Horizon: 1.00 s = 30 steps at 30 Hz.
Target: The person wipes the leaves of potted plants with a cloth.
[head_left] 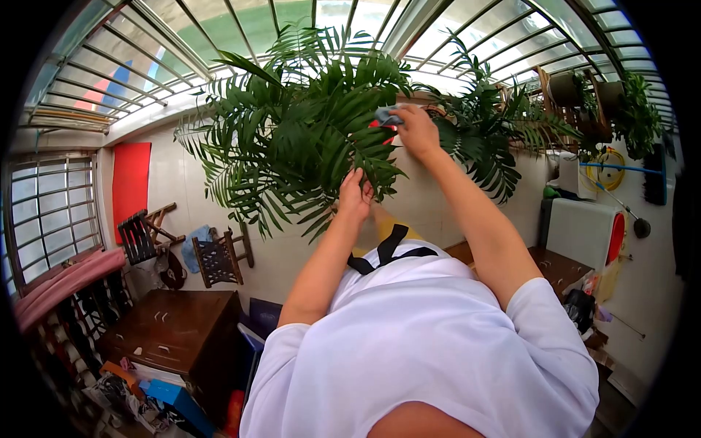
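Observation:
A large leafy palm plant [292, 139] with long feathery fronds fills the middle of the head view. At its lower right edge my left hand [355, 196] has its fingers closed around a palm frond [374, 162]. Higher and to the right, my right hand [418, 131] pinches a folded grey-blue cloth [388, 115] beside the fronds. Something red shows just below the cloth, partly covered by leaves. The pot of the plant is hidden by the foliage.
Barred windows [241, 29] run behind the plants. A second palm [478, 139] stands to the right, near a white appliance [580, 230]. On the left are small folding stools [219, 259], a brown cabinet [171, 328] and a blue box [175, 401].

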Available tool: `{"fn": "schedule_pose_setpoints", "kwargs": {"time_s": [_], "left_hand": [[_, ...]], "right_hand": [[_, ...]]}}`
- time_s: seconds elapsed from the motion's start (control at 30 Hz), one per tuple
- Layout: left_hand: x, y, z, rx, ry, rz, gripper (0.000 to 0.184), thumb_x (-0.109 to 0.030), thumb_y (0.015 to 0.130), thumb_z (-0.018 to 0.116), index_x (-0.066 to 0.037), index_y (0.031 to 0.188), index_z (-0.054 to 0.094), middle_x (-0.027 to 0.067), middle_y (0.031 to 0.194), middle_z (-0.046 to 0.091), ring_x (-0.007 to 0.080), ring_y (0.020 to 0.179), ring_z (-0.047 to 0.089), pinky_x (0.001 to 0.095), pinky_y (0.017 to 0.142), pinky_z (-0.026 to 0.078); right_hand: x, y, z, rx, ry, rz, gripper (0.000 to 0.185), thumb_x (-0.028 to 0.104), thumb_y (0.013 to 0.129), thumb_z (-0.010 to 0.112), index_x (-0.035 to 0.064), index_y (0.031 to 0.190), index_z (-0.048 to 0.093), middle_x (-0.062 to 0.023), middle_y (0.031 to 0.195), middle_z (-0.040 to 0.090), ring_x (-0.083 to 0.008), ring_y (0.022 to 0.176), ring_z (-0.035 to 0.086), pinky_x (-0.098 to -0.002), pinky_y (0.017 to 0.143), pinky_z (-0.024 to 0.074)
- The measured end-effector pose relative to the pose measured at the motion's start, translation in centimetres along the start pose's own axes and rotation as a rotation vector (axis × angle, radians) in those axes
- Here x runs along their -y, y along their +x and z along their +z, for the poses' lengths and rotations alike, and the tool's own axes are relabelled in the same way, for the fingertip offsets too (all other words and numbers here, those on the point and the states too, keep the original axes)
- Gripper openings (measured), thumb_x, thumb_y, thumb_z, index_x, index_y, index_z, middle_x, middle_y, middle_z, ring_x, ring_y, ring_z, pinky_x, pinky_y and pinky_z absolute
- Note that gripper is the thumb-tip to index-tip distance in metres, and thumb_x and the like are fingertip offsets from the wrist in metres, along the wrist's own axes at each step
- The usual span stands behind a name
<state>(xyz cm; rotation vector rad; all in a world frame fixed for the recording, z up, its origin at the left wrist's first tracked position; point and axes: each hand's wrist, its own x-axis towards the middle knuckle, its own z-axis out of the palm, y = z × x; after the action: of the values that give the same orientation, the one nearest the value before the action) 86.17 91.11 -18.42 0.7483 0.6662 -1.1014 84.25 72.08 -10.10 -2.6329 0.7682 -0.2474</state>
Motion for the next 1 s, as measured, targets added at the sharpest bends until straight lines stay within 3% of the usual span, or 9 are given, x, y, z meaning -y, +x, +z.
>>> {"fn": "schedule_pose_setpoints", "kwargs": {"time_s": [0.1,0.23,0.47,0.7,0.77,0.8,0.87,0.93,1.0], "left_hand": [[0.1,-0.3,0.0,0.009,0.004,0.011,0.018,-0.021,0.088,0.056,-0.018,0.106,0.059,-0.0066,0.082,0.059,0.0079,0.066,0.049,0.0244,0.062,0.040],[0.1,-0.6,0.5,-0.026,0.018,0.014,0.018,-0.021,0.089,0.056,-0.017,0.106,0.059,-0.0062,0.083,0.060,0.0075,0.067,0.050,0.0239,0.063,0.041],[-0.1,-1.0,1.4,-0.011,0.013,0.000,0.016,-0.018,0.089,0.055,-0.017,0.105,0.053,-0.0019,0.088,0.060,0.0109,0.065,0.051,0.0272,0.061,0.042],[-0.3,-0.7,0.9,0.059,-0.017,0.028,0.015,-0.019,0.091,0.052,-0.015,0.105,0.054,-0.0028,0.086,0.060,0.0110,0.069,0.052,0.0264,0.062,0.044],[-0.3,-0.8,0.9,0.053,-0.026,0.026,0.019,-0.019,0.091,0.052,-0.014,0.108,0.055,-0.0027,0.089,0.061,0.0110,0.072,0.054,0.0272,0.066,0.045],[-0.5,-1.4,1.3,0.075,-0.037,0.024,0.015,-0.020,0.091,0.051,-0.015,0.105,0.055,-0.0028,0.089,0.060,0.0113,0.072,0.053,0.0274,0.066,0.044],[-0.6,-1.5,1.5,0.096,-0.048,0.022,0.012,-0.021,0.092,0.050,-0.017,0.102,0.054,-0.0029,0.089,0.059,0.0116,0.073,0.051,0.0276,0.066,0.043],[-0.5,-1.2,1.3,0.133,-0.030,-0.016,0.013,-0.024,0.093,0.047,-0.017,0.102,0.054,-0.0032,0.090,0.058,0.0117,0.076,0.051,0.0289,0.071,0.043],[-0.4,-1.3,1.6,0.139,-0.040,-0.026,0.015,-0.025,0.093,0.044,-0.017,0.101,0.054,-0.0029,0.090,0.059,0.0126,0.076,0.052,0.0291,0.071,0.043]], "right_hand": [[-0.8,0.7,-2.1,-0.094,0.054,0.167,0.030,0.009,0.074,0.057,0.0145,0.103,0.064,-0.0050,0.105,0.058,-0.0255,0.091,0.058,-0.0349,0.078,0.0469],[1.3,0.8,-2.6,-0.259,0.235,0.013,0.029,0.010,0.075,0.059,0.0145,0.104,0.064,-0.0073,0.107,0.058,-0.0266,0.094,0.057,-0.0345,0.079,0.0470],[4.3,-2.6,0.9,0.096,0.195,-0.258,0.034,0.006,0.075,0.059,0.0175,0.107,0.063,-0.0067,0.112,0.055,-0.0263,0.102,0.054,-0.0334,0.082,0.0460],[-1.4,-4.2,-0.5,0.122,0.024,0.104,0.029,0.008,0.073,0.059,0.0156,0.100,0.065,-0.0055,0.106,0.057,-0.0257,0.097,0.056,-0.0357,0.080,0.0464],[-1.5,-4.1,-1.6,-0.130,0.141,0.148,0.028,0.008,0.073,0.059,0.0143,0.099,0.065,-0.0075,0.104,0.058,-0.0279,0.096,0.056,-0.0352,0.081,0.0458],[-0.8,-4.0,-2.2,-0.126,0.139,0.148,0.028,0.008,0.073,0.059,0.0143,0.099,0.065,-0.0075,0.104,0.058,-0.0279,0.096,0.056,-0.0352,0.081,0.0458],[1.2,-3.8,-3.0,-0.281,0.195,0.033,0.029,0.007,0.074,0.059,0.0141,0.101,0.065,-0.0090,0.106,0.058,-0.0289,0.098,0.056,-0.0346,0.081,0.0454],[3.0,-4.1,-2.7,-0.250,0.209,-0.028,0.031,0.007,0.074,0.059,0.0140,0.103,0.064,-0.0099,0.108,0.057,-0.0295,0.099,0.055,-0.0346,0.082,0.0451],[4.8,-4.9,-2.2,-0.029,0.249,-0.141,0.035,0.007,0.074,0.059,0.0152,0.107,0.063,-0.0113,0.112,0.056,-0.0274,0.101,0.055,-0.0336,0.082,0.0462]]}}
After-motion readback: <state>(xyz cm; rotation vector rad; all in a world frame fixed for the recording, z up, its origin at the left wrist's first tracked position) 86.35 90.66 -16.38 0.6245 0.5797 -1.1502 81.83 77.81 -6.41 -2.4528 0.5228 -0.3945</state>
